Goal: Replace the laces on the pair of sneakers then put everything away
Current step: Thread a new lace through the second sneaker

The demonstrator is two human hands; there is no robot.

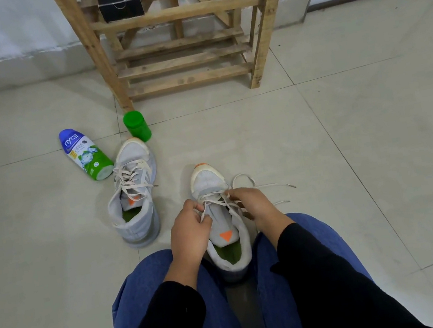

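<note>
My left hand (pixel 189 233) and right hand (pixel 255 204) each pinch lace (pixel 275 184) on centre sneaker (pixel 206 181), eyelets mostly hidden.

Pale tiled floor (pixel 346 129) with a wooden rack (pixel 185 61) at the wall.
A blue-and-green bottle (pixel 86 153) lies on its side beside a laced grey sneaker (pixel 135 193); a green jar (pixel 137 126) sits just past that shoe's toe. A second grey sneaker (pixel 210 184) stands nearer, its lace (pixel 275 184) ends trailing right over the tile. A black box (pixel 120 0) sits on a rack shelf.
</note>
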